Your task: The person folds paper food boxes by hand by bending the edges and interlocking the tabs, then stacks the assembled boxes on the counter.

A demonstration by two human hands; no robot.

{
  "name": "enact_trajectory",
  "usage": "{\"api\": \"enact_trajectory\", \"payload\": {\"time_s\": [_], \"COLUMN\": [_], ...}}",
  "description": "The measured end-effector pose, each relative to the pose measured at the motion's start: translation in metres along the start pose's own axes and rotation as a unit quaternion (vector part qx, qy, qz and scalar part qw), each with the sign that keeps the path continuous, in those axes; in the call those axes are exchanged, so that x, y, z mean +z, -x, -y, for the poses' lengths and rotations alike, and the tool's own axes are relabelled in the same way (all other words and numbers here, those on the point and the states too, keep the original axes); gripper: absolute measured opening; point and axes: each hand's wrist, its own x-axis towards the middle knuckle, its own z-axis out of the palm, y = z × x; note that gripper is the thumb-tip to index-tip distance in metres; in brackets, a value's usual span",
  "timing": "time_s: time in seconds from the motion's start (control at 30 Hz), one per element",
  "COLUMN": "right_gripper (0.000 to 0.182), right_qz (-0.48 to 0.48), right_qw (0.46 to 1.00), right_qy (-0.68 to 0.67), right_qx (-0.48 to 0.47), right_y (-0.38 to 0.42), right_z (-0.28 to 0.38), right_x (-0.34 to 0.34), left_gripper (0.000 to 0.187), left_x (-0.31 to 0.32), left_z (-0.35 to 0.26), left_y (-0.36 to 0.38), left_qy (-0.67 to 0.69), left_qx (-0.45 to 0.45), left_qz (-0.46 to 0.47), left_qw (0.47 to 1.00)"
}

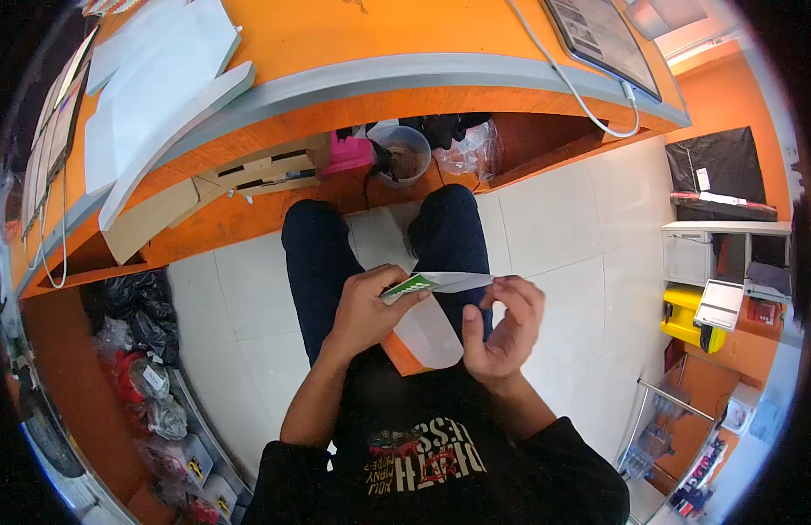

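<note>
My left hand (pixel 368 308) is closed on a partly folded paper carton, its thumb and fingers pinching the green printed panel (pixel 411 286). The carton's plain white inner face (pixel 430 332) shows below that, with an orange panel (pixel 402 355) along its lower left side. A pale flap (pixel 462 281) sticks out to the right. At the tip of this flap are the fingertips of my right hand (pixel 509 328), fingers bent and thumb held apart from them. Both hands are above my lap, in front of a black printed shirt (pixel 423 459).
Ahead stands an orange desk (pixel 379 31) with a grey edge. White flat card pieces (pixel 165 74) overhang it at left; a tablet (pixel 605 39) with a white cable lies at right. A clear tub (pixel 401 157) sits on the shelf beneath. Plastic-wrapped items (pixel 151 385) fill the lower left.
</note>
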Motion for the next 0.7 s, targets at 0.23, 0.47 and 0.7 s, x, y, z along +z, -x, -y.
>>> {"api": "enact_trajectory", "payload": {"time_s": [0.23, 0.47, 0.7], "right_gripper": [0.046, 0.039, 0.034], "right_qz": [0.16, 0.179, 0.205], "right_qw": [0.983, 0.973, 0.963], "right_qy": [0.015, -0.147, -0.176], "right_qx": [-0.085, 0.023, 0.012], "right_y": [-0.051, -0.051, -0.059], "right_z": [0.017, 0.025, 0.021], "right_x": [0.005, 0.011, 0.002], "left_gripper": [0.034, 0.046, 0.057], "left_x": [-0.005, -0.006, -0.017], "left_z": [-0.017, -0.026, -0.034], "left_y": [0.009, 0.019, 0.028], "left_qy": [-0.051, -0.067, -0.043], "left_qx": [0.071, 0.086, 0.076], "left_qz": [0.0, -0.032, -0.007], "left_qw": [0.996, 0.993, 0.996]}}
